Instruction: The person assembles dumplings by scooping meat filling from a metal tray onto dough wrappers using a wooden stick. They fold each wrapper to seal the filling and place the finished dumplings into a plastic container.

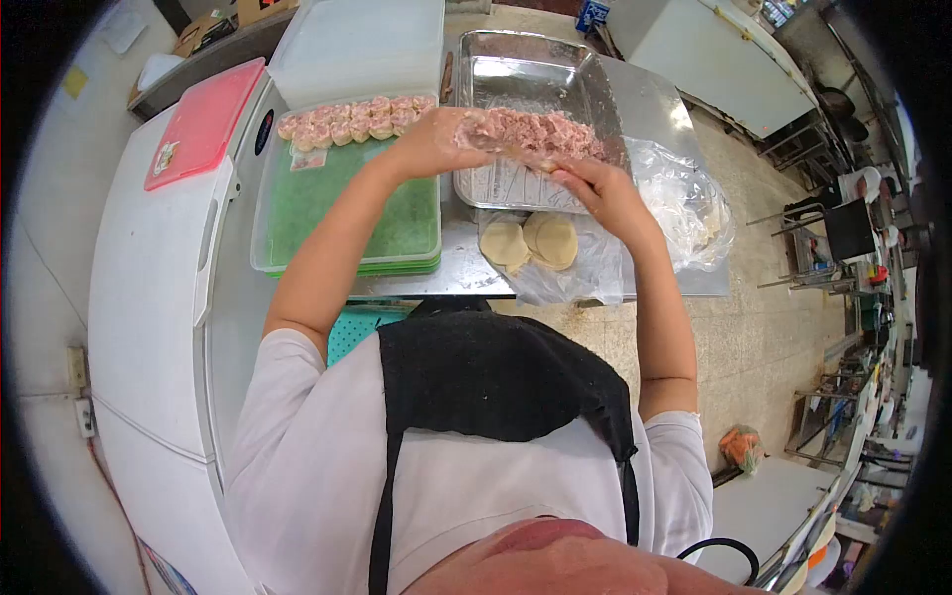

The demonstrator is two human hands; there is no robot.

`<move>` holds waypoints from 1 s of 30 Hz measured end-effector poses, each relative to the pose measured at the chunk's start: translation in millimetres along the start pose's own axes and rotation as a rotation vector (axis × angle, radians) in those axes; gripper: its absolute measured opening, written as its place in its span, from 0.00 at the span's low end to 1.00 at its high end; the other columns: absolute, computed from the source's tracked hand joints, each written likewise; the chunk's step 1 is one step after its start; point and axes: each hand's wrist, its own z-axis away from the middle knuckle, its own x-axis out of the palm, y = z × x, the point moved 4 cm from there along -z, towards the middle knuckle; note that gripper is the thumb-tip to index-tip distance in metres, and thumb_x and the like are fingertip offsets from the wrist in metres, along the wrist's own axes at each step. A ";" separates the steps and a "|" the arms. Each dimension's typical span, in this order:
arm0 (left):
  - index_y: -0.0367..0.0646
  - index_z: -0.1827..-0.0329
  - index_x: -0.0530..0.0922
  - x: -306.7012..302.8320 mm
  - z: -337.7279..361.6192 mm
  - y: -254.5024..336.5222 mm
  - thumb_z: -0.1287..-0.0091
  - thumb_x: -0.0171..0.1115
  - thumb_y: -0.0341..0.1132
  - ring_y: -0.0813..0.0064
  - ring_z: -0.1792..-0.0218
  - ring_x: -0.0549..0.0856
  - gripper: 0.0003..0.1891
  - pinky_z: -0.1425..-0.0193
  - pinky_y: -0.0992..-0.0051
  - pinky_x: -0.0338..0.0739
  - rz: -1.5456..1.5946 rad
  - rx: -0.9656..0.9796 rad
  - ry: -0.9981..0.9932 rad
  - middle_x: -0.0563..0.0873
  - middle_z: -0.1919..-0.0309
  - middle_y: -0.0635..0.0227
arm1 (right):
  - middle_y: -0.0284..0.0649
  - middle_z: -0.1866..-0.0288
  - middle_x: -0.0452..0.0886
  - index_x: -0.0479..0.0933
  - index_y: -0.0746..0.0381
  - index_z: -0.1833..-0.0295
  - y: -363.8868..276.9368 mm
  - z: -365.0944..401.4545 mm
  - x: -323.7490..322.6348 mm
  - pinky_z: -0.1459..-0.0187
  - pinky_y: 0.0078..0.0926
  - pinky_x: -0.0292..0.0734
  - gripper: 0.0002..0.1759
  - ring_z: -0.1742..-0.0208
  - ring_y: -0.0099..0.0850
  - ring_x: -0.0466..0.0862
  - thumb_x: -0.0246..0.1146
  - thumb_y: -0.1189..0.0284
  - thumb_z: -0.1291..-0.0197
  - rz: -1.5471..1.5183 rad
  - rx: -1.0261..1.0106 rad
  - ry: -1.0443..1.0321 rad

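My left hand (441,141) is over the left rim of a metal tray (483,186), next to a mound of pink ground meat (550,134). Its fingers are blurred and merge with the meat, so its grip cannot be made out. At the meat's near edge, my right hand (600,188) has its thumb and fingers pinched together. Whatever they hold, if anything, is too small to name. Below the tray, round pale dough wrappers (550,240) lie on a plastic sheet (595,273). To the left, rows of filled dumplings (362,121) sit on a green-lined container (337,213).
A stack of translucent containers (357,50) stands behind the dumplings. The white freezer (149,288) on the left carries a red lid (208,124). Right of the tray is a clear plastic bag (684,208) with pale contents. The metal table (650,104) ends near my apron.
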 end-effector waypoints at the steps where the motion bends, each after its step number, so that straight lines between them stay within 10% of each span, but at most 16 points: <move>1: 0.41 0.55 0.80 -2.1 -2.6 -7.1 0.50 0.74 0.40 0.77 0.62 0.82 0.21 0.55 0.74 0.76 -0.061 -0.042 0.066 0.84 0.64 0.66 | 0.44 0.66 0.82 0.81 0.57 0.51 -4.8 -0.5 -9.2 0.65 0.35 0.76 0.14 0.66 0.42 0.82 0.60 0.61 0.36 0.169 -0.061 0.124; 5: 0.37 0.53 0.79 -5.7 -6.4 3.1 0.47 0.71 0.54 0.71 0.56 0.82 0.29 0.51 0.70 0.76 0.152 -0.318 0.012 0.84 0.61 0.58 | 0.46 0.59 0.83 0.80 0.58 0.49 -31.7 8.9 9.8 0.63 0.36 0.78 0.15 0.62 0.45 0.83 0.61 0.63 0.37 0.289 -0.051 0.314; 10: 0.37 0.41 0.72 7.7 -8.0 -11.3 0.47 0.71 0.57 0.66 0.48 0.81 0.39 0.43 0.67 0.74 0.020 -0.144 -0.049 0.83 0.52 0.54 | 0.45 0.72 0.81 0.80 0.56 0.55 46.3 19.5 44.7 0.69 0.42 0.76 0.12 0.68 0.48 0.82 0.58 0.61 0.35 0.633 0.263 0.171; 15: 0.38 0.29 0.59 11.8 2.8 -27.7 0.50 0.72 0.59 0.55 0.39 0.75 0.51 0.36 0.65 0.70 0.179 -0.044 -0.028 0.74 0.39 0.45 | 0.40 0.77 0.79 0.82 0.60 0.50 49.2 67.6 57.0 0.70 0.28 0.71 0.15 0.74 0.28 0.78 0.60 0.64 0.35 -0.137 0.446 0.360; 19: 0.46 0.36 0.71 17.4 7.4 -32.8 0.49 0.74 0.47 0.66 0.49 0.82 0.37 0.43 0.68 0.74 0.113 -0.014 -0.076 0.83 0.49 0.59 | 0.30 0.77 0.74 0.80 0.64 0.48 15.9 72.4 53.4 0.70 0.20 0.67 0.16 0.73 0.17 0.70 0.61 0.65 0.35 -0.280 0.510 0.371; 24: 0.41 0.54 0.79 23.5 7.2 -31.6 0.50 0.73 0.52 0.60 0.65 0.82 0.28 0.60 0.66 0.74 0.118 0.067 -0.053 0.83 0.68 0.52 | 0.25 0.74 0.72 0.79 0.66 0.47 -28.8 67.8 46.0 0.71 0.15 0.65 0.15 0.72 0.14 0.68 0.60 0.68 0.33 -0.402 0.464 0.361; 30: 0.45 0.42 0.76 28.0 17.0 -23.4 0.51 0.76 0.45 0.68 0.61 0.84 0.32 0.53 0.69 0.76 0.401 0.182 0.128 0.86 0.64 0.61 | 0.25 0.72 0.74 0.79 0.68 0.47 -45.4 64.4 58.8 0.71 0.14 0.66 0.15 0.72 0.14 0.69 0.61 0.70 0.34 -0.454 0.459 0.309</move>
